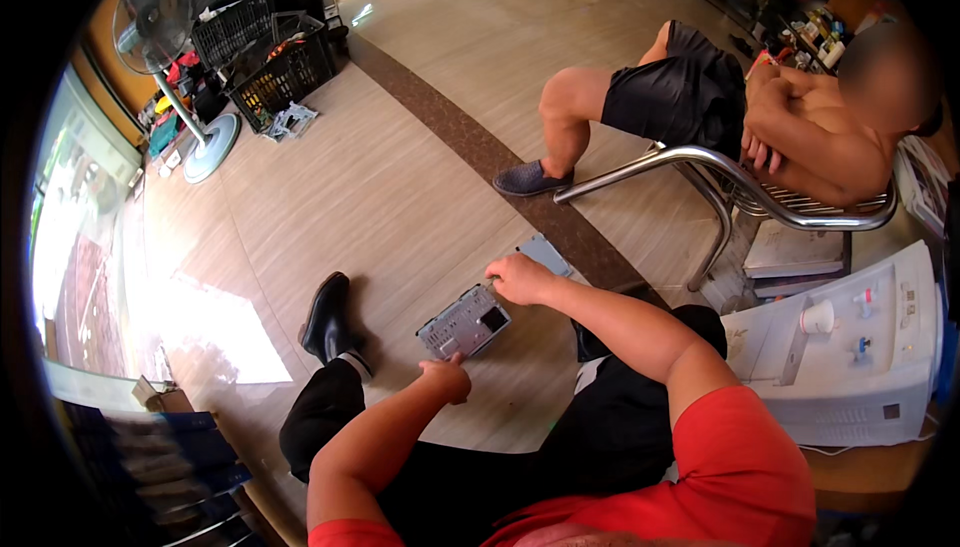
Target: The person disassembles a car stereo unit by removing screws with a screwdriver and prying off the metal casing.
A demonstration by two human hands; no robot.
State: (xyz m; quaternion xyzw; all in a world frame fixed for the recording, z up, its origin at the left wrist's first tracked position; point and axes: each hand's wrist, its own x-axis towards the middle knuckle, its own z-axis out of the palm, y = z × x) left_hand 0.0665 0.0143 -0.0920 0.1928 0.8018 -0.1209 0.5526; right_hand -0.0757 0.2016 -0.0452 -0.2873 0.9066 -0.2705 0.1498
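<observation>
A grey metal box with slots and a dark square patch (463, 324), which looks like a car stereo unit, is held between my knees above the floor. My left hand (447, 379) is closed on its near edge, with the thumb against the casing. At its far right corner, the fingers of my right hand (520, 280) are pinched together. Something small seems to be between them, too small to make out. Just beyond my right hand, a flat grey metal plate (545, 254) is partly hidden by that hand and forearm.
Another person (815, 132) sits with folded arms on a metal-framed chair (640, 169) at the right. Nearer stands a white water dispenser (850, 372). A fan (212, 147) and black plastic crates (285, 77) are at the far left. Stacked items (160, 467) lie near left.
</observation>
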